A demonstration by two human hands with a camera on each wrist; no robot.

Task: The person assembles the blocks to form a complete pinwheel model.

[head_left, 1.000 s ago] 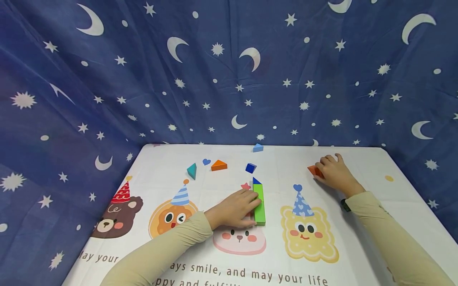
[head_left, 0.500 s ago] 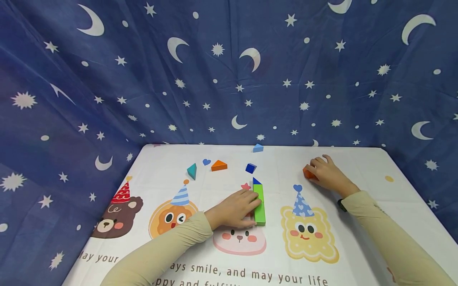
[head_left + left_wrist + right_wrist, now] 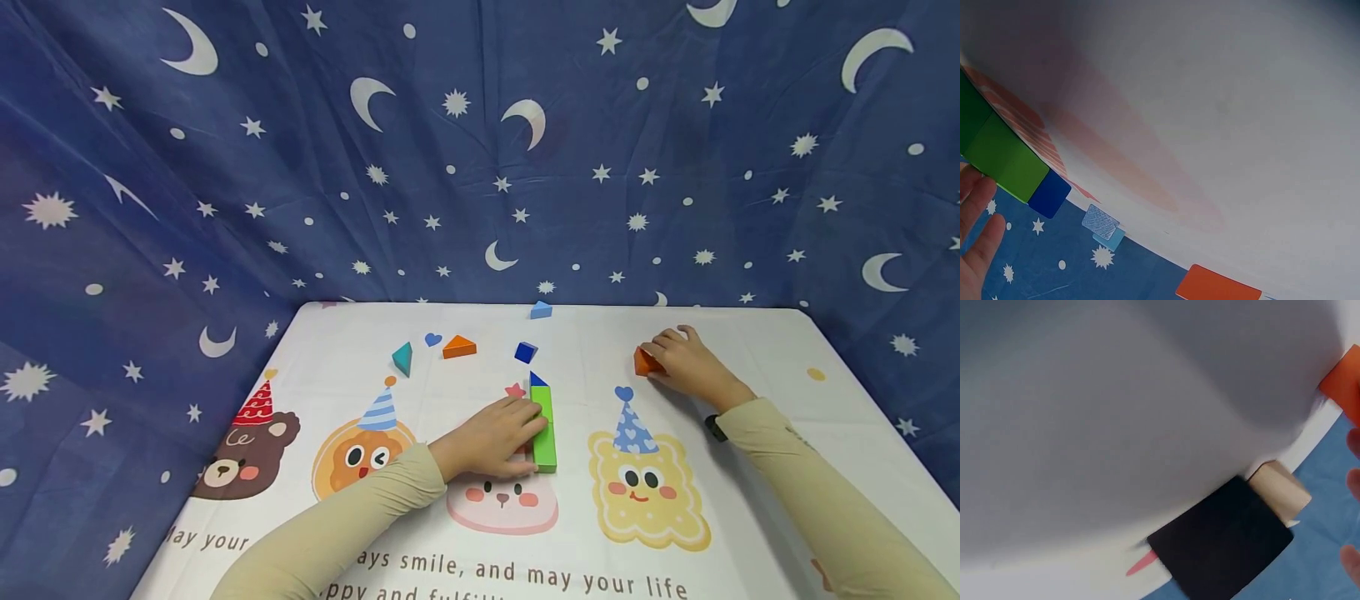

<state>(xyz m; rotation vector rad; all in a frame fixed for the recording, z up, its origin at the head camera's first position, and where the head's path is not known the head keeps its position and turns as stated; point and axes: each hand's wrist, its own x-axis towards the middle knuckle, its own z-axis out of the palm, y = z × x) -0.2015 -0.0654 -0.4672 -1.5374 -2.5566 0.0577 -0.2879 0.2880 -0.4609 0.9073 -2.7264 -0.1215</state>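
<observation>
Toward the far right of the table, my right hand [image 3: 686, 365] pinches an orange block [image 3: 647, 361] and keeps it at the tabletop. In the right wrist view that orange block [image 3: 1346, 381] shows at the right edge, with fingertips just below it. My left hand [image 3: 495, 437] lies with its fingers spread against a row of green blocks [image 3: 544, 442], nothing gripped. A small blue triangular block [image 3: 537, 380] caps the row's far end. The left wrist view has the green row [image 3: 1010, 156] and blue block [image 3: 1049, 194] with relaxed fingers alongside.
Behind the row lie a dark blue block [image 3: 526, 352] and a light blue block [image 3: 541, 311]. Farther left are an orange triangular block [image 3: 459, 347] and a teal block [image 3: 402, 359]. The right wrist view also shows a black block [image 3: 1222, 537] and a wood-coloured block [image 3: 1280, 490].
My right hand has shifted slightly left with the orange block, which now shows a different face. The left hand and the green row have stayed put.
</observation>
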